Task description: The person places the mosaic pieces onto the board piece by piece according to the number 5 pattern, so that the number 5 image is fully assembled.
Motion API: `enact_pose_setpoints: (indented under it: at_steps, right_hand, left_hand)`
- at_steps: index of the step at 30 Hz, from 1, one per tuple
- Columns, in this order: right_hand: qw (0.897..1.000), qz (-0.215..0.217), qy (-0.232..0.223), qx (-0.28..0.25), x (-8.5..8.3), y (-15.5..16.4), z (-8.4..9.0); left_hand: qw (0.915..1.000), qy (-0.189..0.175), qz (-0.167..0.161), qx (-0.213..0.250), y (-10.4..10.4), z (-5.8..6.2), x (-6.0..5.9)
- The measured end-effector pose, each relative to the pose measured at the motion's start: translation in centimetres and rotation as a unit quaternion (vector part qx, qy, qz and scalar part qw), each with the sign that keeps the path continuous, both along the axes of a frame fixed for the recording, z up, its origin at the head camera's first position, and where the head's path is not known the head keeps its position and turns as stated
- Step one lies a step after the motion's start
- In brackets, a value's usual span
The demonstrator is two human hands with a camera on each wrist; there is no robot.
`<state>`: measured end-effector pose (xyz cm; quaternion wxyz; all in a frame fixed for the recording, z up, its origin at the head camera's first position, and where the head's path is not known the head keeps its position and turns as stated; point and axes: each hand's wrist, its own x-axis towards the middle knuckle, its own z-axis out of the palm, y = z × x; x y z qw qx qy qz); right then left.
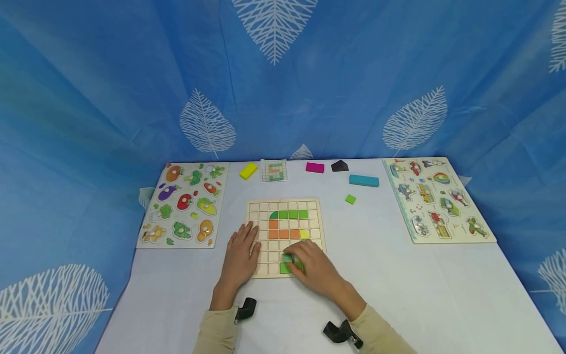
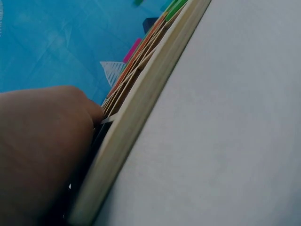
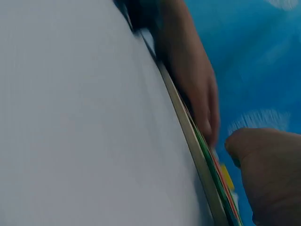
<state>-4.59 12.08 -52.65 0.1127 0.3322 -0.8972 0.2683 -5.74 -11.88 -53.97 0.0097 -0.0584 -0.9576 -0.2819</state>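
A wooden grid board (image 1: 261, 206) lies mid-table, its cells partly filled. A row of green tiles (image 1: 294, 214) runs across its upper part, with orange tiles (image 1: 284, 234) and a yellow tile (image 1: 304, 234) below. My left hand (image 1: 240, 253) rests on the board's left edge, fingers extended. Over the lower right part, my right hand (image 1: 314, 268) pinches a small green tile (image 1: 287, 257) between thumb and fingers. Just below that tile sits another green tile (image 1: 284, 268); the right fingers partly hide more green beside it. The left wrist view shows the board's side edge (image 2: 136, 108) close up.
Behind the board lie a yellow block (image 1: 248, 171), a printed pattern card (image 1: 274, 171), a magenta block (image 1: 315, 167), a black piece (image 1: 339, 166) and a blue block (image 1: 364, 181). A loose green tile (image 1: 351, 199) lies right. Vegetable (image 1: 221, 172) and vehicle (image 1: 417, 236) puzzle boards flank them.
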Motion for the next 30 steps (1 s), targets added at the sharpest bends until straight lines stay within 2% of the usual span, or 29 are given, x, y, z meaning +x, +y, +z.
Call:
enact_pose_setpoints:
  at_steps: [3, 6, 13, 24, 30]
  right_hand:
    - [0.999, 0.029, 0.015, 0.03, 0.8, -2.2, 0.0]
    - [0.998, 0.034, 0.024, 0.051, 1.1, -3.3, -0.1]
    - [0.997, 0.016, 0.026, 0.073, 1.2, -4.0, -0.1]
    - [0.997, -0.011, 0.043, 0.069, 1.5, -4.0, -0.4]
    - [0.994, -0.02, 0.057, 0.086, 1.6, -3.8, -0.3]
  left_hand:
    - [1.0, 0.009, -0.001, -0.003, 0.0, -0.1, 0.0]
    - [0.9998, 0.018, -0.002, -0.002, 0.1, -0.1, 0.0]
    - [0.9994, 0.034, 0.002, -0.002, 0.1, -0.1, 0.1]
    - [0.9998, 0.019, -0.002, -0.007, 0.2, 0.2, 0.1]
    - [0.9998, 0.017, -0.002, -0.005, 0.1, 0.2, 0.1]
